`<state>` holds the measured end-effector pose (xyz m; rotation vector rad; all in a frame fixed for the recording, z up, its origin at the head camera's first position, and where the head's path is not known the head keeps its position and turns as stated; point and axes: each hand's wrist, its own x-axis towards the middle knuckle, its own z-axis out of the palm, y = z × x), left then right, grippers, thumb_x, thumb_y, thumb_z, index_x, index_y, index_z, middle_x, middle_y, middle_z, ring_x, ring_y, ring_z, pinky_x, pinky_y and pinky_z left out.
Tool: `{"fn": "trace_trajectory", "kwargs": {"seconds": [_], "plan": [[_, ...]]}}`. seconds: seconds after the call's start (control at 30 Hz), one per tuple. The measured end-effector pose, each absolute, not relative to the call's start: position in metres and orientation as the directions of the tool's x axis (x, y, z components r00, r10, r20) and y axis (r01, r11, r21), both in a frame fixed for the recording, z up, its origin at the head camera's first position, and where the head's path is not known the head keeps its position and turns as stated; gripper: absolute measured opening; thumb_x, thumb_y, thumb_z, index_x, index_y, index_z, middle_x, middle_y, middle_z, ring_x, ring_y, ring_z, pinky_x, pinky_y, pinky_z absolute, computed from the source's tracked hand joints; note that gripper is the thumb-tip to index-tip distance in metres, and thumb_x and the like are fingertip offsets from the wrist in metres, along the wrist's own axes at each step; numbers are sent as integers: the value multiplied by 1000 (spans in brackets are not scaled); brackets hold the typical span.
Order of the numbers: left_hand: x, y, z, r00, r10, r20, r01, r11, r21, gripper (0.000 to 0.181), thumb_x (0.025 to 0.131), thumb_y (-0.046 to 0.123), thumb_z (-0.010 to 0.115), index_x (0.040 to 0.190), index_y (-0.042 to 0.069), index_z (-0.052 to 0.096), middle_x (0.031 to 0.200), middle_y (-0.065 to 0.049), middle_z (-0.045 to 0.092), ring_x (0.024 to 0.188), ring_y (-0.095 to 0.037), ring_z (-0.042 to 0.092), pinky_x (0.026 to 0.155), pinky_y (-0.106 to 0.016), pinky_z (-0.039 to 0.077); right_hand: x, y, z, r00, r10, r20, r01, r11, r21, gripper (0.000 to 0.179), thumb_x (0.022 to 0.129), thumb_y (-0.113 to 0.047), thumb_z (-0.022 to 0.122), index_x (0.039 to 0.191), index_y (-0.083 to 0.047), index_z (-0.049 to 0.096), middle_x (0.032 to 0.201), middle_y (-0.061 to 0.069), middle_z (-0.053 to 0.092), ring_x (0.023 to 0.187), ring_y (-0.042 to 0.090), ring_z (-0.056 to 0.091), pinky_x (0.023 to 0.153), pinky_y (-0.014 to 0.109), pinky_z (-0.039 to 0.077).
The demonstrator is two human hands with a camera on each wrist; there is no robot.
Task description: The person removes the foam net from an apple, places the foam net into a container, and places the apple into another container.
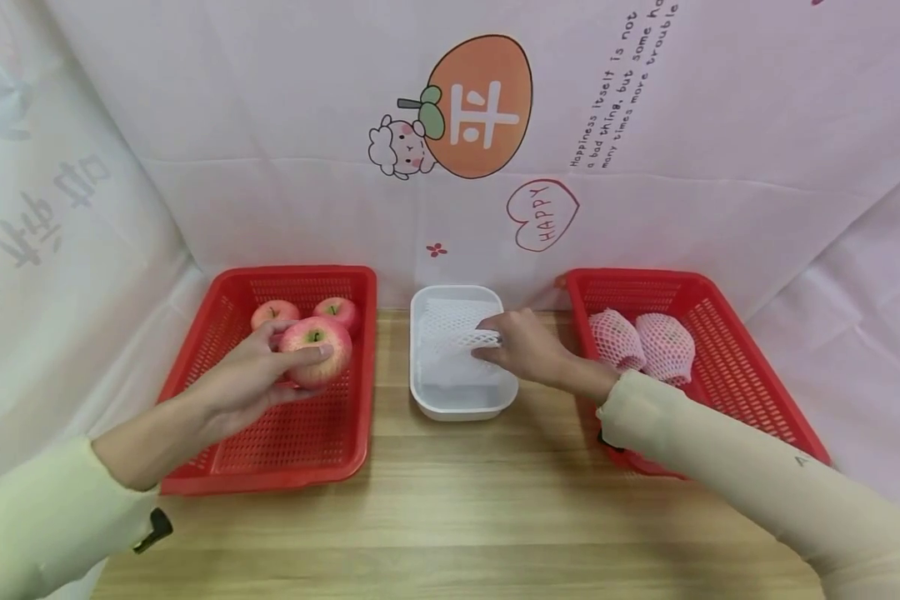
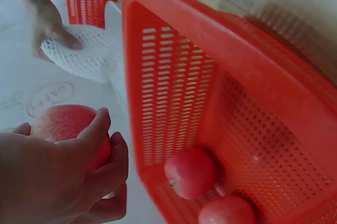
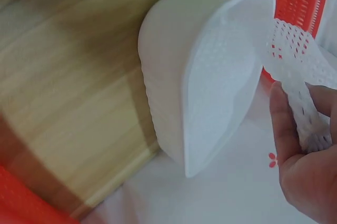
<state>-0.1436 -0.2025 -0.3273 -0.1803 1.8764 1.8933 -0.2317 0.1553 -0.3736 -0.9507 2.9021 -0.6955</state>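
Note:
My left hand (image 1: pixel 251 371) grips a red and yellow apple (image 1: pixel 317 350), thumb across its front, raised over the left red basket (image 1: pixel 367 375). Behind it, two more apples, one (image 1: pixel 275 314) to the left and another (image 1: pixel 337 312) to the right, lie at the basket's far end. A white foam net sleeve (image 3: pixel 297 92) is pinched between the thumb and fingers of my right hand (image 1: pixel 528 346). That hand is over the white plastic tub (image 1: pixel 465 414), in which more white netting shows. The sleeve looks flat, with nothing inside it.
At the right stands a second red basket (image 1: pixel 765 375); two apples in pinkish foam nets, one (image 1: pixel 617 337) beside the other (image 1: pixel 665 346), lie in its left part. My right forearm crosses its near left corner. A printed white cloth (image 1: pixel 307 208) hangs behind the wooden table (image 1: pixel 450 500).

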Motion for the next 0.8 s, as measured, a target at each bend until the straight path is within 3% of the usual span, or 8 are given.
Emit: {"fn": "trace_trajectory", "kwargs": {"seconds": [0.37,0.6,0.7,0.8], "plan": [[-171,-213,-342,-831,244,-500,-520,-23,854,97,108,24,62,167,16,-14,172,-15,11,150,-31,29,119,-58,41,-230,144,-389,-858,-513,-41,-440,773,-457,41,91,-17,85,125,3,74,123,19,75,102,27,71,92,44,62],[-187,-219,-355,-787,239,-569,-585,6,811,103,110,25,59,162,9,-29,174,-19,2,154,-34,23,122,-60,36,-230,138,-404,-840,-541,-34,-480,772,-416,41,88,-14,87,120,7,75,116,21,77,87,21,65,84,40,61],[-194,-221,-358,-780,222,-584,-594,29,804,102,110,25,59,163,8,-27,174,-20,1,154,-35,22,121,-60,36,-230,137,-410,-836,-549,-23,-493,769,-406,42,85,-14,89,118,8,75,109,18,78,81,18,61,79,37,60],[-201,-221,-362,-775,218,-593,-594,68,802,97,109,24,59,164,4,-19,173,-21,6,152,-34,25,120,-61,37,-230,136,-413,-825,-565,-20,-512,761,-399,39,82,-14,90,113,6,77,90,10,77,72,15,56,68,32,55]]}}
